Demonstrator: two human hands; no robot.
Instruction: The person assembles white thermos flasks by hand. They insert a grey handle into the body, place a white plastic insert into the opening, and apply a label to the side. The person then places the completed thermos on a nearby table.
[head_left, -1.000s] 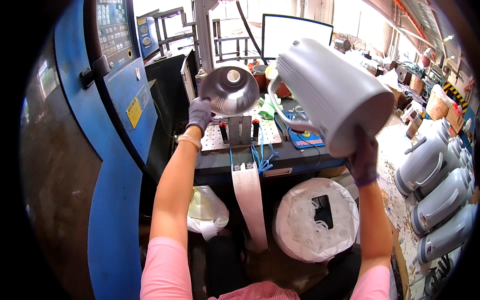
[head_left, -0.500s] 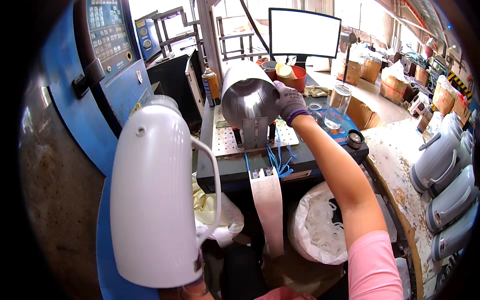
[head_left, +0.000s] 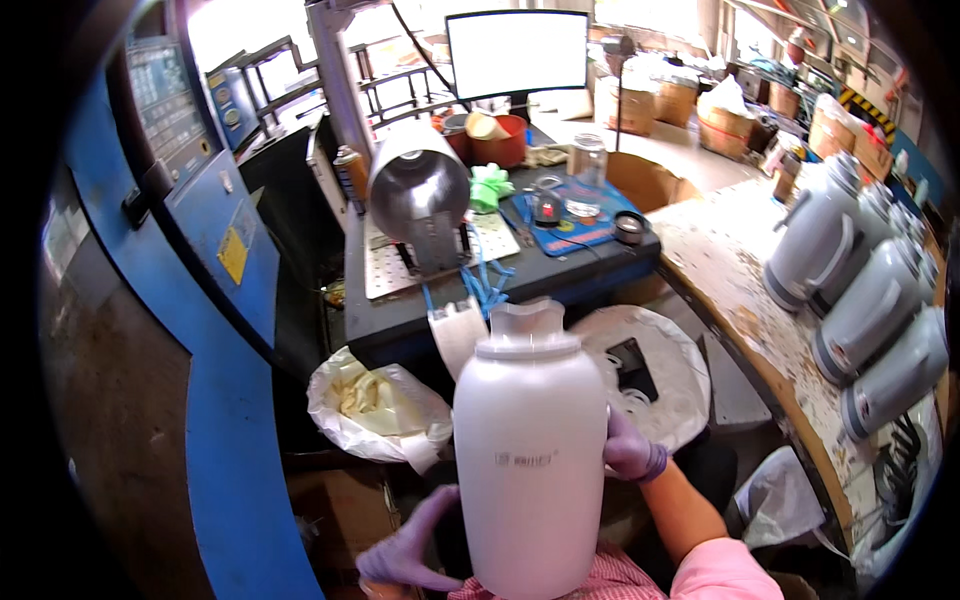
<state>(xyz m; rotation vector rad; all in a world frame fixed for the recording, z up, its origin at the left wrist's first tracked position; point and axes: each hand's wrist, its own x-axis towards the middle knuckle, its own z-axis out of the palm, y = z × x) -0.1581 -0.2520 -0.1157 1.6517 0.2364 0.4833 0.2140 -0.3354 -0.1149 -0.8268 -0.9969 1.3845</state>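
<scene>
A white jug (head_left: 530, 470) with a spouted top and a small printed mark stands upright close in front of me. My right hand (head_left: 630, 446), in a purple glove, is closed at the jug's right side; its fingertips are hidden, and so is the jug's handle. At the jug's lower left, my left hand (head_left: 410, 548), also gloved in purple, is open with the thumb apart from the fingers. Beyond the jug, a shiny metal-lined cylinder (head_left: 418, 185) rests on its side on a perforated metal plate (head_left: 385, 272).
Several grey jugs (head_left: 880, 315) line the worn bench (head_left: 715, 250) at right. A bag with yellowish pieces (head_left: 365, 395) and a white-lined bin (head_left: 680, 385) stand below the worktable. On it are a green cloth (head_left: 490, 188) and a glass jar (head_left: 586, 175). A blue machine (head_left: 225, 400) borders the left.
My right hand has left the cylinder and come back to the jug. The jug has moved right and turned, its printed side now showing. My left hand has come into fuller view.
</scene>
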